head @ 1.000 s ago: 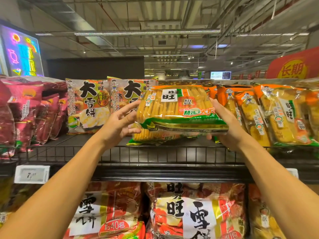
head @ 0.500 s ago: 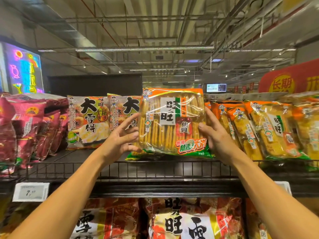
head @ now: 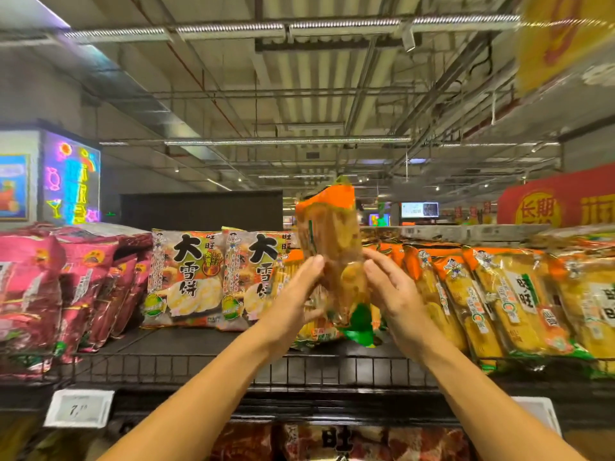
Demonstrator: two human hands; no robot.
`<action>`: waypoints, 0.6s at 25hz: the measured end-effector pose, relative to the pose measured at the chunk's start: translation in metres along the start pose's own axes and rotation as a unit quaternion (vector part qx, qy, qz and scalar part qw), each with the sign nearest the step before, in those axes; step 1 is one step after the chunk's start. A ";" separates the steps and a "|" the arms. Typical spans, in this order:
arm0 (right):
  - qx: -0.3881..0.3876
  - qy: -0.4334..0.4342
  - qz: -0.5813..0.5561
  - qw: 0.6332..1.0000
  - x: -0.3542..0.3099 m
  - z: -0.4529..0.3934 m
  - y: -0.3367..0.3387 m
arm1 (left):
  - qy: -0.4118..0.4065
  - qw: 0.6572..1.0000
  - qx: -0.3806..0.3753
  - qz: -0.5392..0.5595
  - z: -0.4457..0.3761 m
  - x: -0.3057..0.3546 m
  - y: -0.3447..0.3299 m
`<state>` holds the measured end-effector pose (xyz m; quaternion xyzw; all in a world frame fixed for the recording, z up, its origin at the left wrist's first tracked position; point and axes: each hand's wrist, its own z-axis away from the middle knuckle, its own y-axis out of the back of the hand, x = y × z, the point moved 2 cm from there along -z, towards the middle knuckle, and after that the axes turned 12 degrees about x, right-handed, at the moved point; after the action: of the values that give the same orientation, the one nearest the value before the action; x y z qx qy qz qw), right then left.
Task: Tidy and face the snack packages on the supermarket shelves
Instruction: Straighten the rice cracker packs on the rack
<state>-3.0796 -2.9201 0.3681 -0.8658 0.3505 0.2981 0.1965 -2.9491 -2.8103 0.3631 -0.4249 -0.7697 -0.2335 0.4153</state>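
Note:
An orange and green rice cracker package [head: 332, 247] stands upright and edge-on above the top shelf [head: 199, 341], blurred by motion. My left hand [head: 296, 294] presses its left face with straight fingers. My right hand [head: 396, 294] presses its right face the same way. Behind it lies another yellow cracker package [head: 316, 331], mostly hidden. Two packages printed with large black characters [head: 183, 277] stand upright to the left.
Dark pink bags [head: 60, 294] lean at the far left. A row of tilted orange and yellow cracker packages [head: 499, 294] fills the right. A wire rail [head: 166, 371] runs along the shelf front, with a price tag [head: 78, 408] below. More bags [head: 332, 442] sit on the lower shelf.
The package turned from lying flat to upright and front-facing, and now to edge-on. Both hands moved closer together on its faces. The camera tilted upward.

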 end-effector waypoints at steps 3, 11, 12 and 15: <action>-0.066 0.018 0.023 0.997 -0.007 0.010 -0.009 | -0.005 0.998 0.025 0.059 0.001 -0.002 0.002; 0.012 -0.025 0.124 0.992 0.008 -0.013 0.017 | 0.048 0.986 -0.010 0.157 0.008 0.005 0.031; 0.016 -0.046 0.136 0.989 0.012 -0.015 0.022 | 0.041 0.984 -0.026 0.171 0.010 0.005 0.035; -0.042 -0.145 0.095 0.984 0.026 -0.018 0.028 | 0.004 0.983 -0.021 0.182 0.011 0.005 0.045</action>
<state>-3.0777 -2.9618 0.3607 -0.7838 0.3864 0.4520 0.1793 -2.9171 -2.7766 0.3615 -0.5658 -0.6728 -0.1711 0.4449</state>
